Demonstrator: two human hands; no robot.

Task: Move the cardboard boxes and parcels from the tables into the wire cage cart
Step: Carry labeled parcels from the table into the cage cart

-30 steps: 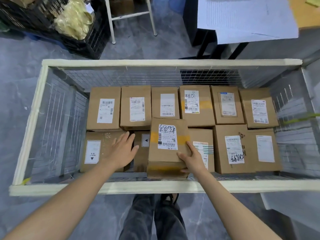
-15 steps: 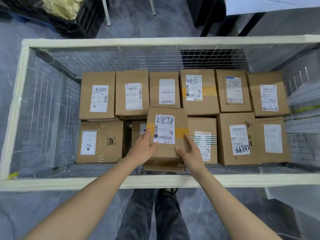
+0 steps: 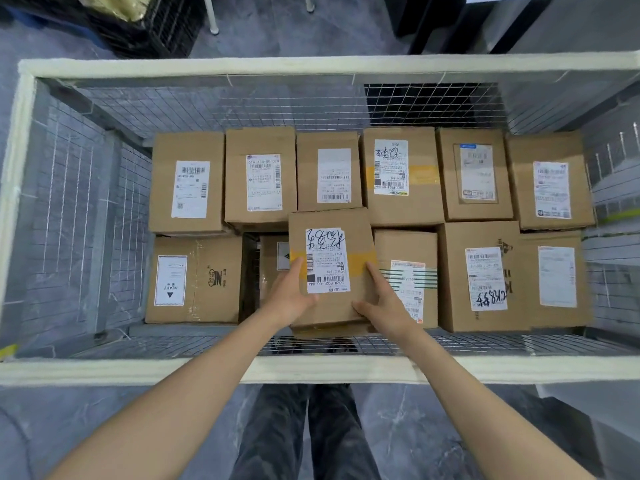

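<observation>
The wire cage cart (image 3: pixel 311 369) stands in front of me with a cream padded rim. Several labelled cardboard boxes (image 3: pixel 401 174) fill its floor in two rows. Both my hands hold one taped cardboard box (image 3: pixel 329 261) with a handwritten label, above the front row near the middle. My left hand (image 3: pixel 289 297) grips its left side and my right hand (image 3: pixel 382 301) grips its right side, thumbs on the top face. Below it, a lower box (image 3: pixel 272 268) is partly hidden. To its left stands a box marked HEAVY (image 3: pixel 194 280).
A narrow dark gap (image 3: pixel 250 275) lies between the HEAVY box and the lower box. Bare cage floor (image 3: pixel 86 237) runs along the left side. Beyond the cart are a black crate (image 3: pixel 152 29), a white stool leg (image 3: pixel 209 13) and dark table legs (image 3: pixel 433 22).
My left hand left the low box at the left and took hold of the taped box's left side. The box now sits level between both hands.
</observation>
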